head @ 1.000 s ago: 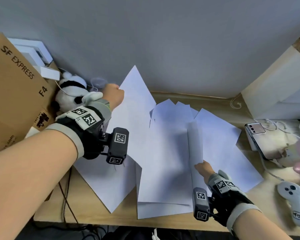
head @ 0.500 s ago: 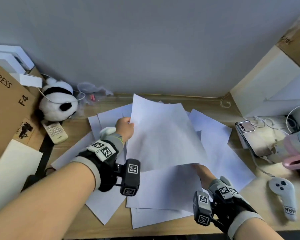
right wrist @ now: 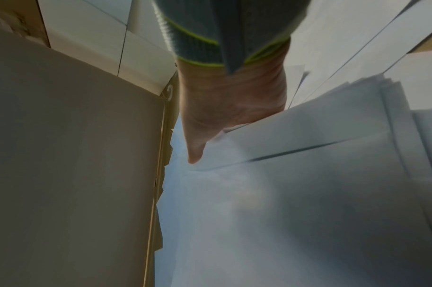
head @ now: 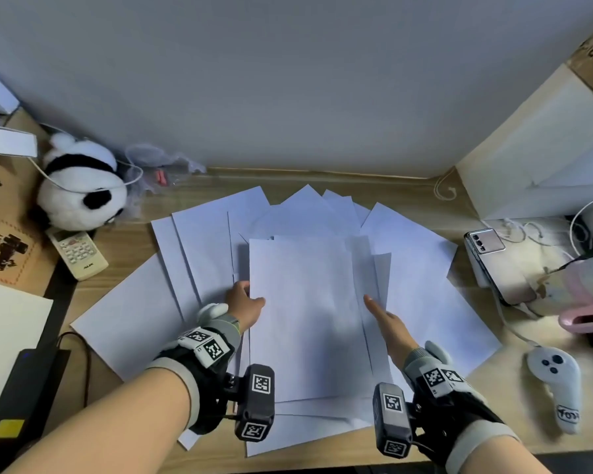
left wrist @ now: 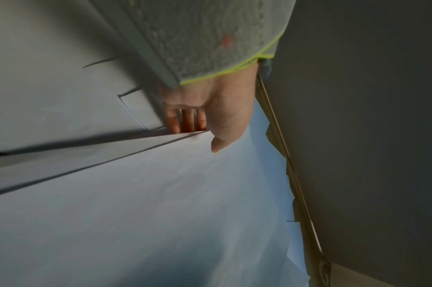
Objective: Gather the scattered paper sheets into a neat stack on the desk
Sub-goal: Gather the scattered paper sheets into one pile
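Observation:
Several white paper sheets lie fanned over the wooden desk [head: 131,234]. A squared pile [head: 305,313] sits in the middle on top of them. Loose sheets spread out to the left [head: 134,319] and to the right [head: 432,295]. My left hand [head: 245,304] pinches the pile's left edge. In the left wrist view its thumb [left wrist: 217,143] lies on top and its fingers [left wrist: 185,120] curl beneath. My right hand [head: 382,319] holds the pile's right edge. Its thumb [right wrist: 195,153] rests on top, and its other fingers are hidden under the sheets.
A panda plush [head: 79,193], a remote [head: 77,251] and a cardboard box [head: 0,234] crowd the left. A phone [head: 493,265], a pink object [head: 586,319] and a white controller [head: 555,381] lie right. A white box [head: 541,159] and the grey wall stand behind.
The sheet my left hand held up has come down flat onto the middle pile. Both hands now sit at the pile's two side edges.

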A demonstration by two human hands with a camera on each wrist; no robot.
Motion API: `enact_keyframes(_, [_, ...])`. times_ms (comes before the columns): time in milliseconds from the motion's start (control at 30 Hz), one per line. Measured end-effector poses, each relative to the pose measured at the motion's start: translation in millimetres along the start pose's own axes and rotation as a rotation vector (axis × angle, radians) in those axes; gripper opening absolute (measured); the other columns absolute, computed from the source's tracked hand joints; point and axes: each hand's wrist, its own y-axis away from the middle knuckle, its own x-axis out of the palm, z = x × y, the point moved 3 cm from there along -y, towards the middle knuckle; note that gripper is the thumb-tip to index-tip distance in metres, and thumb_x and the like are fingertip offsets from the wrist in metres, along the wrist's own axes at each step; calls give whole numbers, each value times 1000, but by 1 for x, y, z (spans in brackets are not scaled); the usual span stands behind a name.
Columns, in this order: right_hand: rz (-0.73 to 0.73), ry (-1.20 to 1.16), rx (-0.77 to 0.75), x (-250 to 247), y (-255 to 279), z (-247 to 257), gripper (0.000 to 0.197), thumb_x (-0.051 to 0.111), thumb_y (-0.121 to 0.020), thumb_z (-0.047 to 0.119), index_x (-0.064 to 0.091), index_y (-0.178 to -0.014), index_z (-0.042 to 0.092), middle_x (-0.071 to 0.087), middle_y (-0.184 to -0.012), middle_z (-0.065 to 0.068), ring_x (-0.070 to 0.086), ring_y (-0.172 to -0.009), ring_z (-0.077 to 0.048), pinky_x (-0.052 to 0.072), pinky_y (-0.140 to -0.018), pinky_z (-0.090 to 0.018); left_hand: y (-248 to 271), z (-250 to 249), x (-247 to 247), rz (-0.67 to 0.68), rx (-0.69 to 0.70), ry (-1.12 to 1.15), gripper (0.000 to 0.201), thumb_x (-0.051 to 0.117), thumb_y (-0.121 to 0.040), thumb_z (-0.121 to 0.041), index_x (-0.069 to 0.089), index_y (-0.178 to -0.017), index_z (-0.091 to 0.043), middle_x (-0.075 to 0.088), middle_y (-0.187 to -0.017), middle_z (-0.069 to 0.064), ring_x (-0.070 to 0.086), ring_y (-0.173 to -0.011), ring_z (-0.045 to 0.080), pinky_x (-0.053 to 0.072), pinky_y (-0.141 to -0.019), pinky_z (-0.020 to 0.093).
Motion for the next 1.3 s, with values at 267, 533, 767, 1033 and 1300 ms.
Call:
enact_keyframes(267, [19,98,-25,27,-2,-14,54,67,-84,24,48,-124,-7,55,-110,-9,54,-109,-26,39,-90,-29,6,4,12,139,13,138,49,50,-88,-2,42,-136,-9,59,-123,9,57,-107,26,45,-98,37])
enact_keyframes(533, [-4,-100,-214,10,21,17,20,59,-87,5,65,-105,-1,66,-77,-5,58,-72,-21,48,-64,-28,8,-10,-12,81,94,314,70,75,-77,-18,41,-138,-11,53,-130,6,53,-119,20,42,-103,33])
enact_keyframes(767, [102,-240,-570,7,63,98,12,66,-82,8,70,-89,16,76,-78,8,71,-75,-6,55,-68,-20,32,-75,-35,157,298,507,22,70,-76,4,69,-96,-4,72,-89,6,66,-85,21,48,-101,40])
enact_keyframes(1033, [128,-240,-643,15,70,93,28,69,-77,-2,67,-92,21,71,-93,8,67,-82,1,54,-76,-18,41,-70,-47,104,346,411,28,78,-71,-7,68,-97,-12,68,-88,-2,64,-85,18,55,-67,12])
enact_keyframes(1300, [125,-345,-592,27,62,85,22,67,-79,2,69,-93,19,73,-92,6,68,-84,-7,55,-76,-23,50,-69,-30,69,306,453,39,73,-78,-5,64,-115,2,66,-103,9,62,-90,20,50,-73,22])
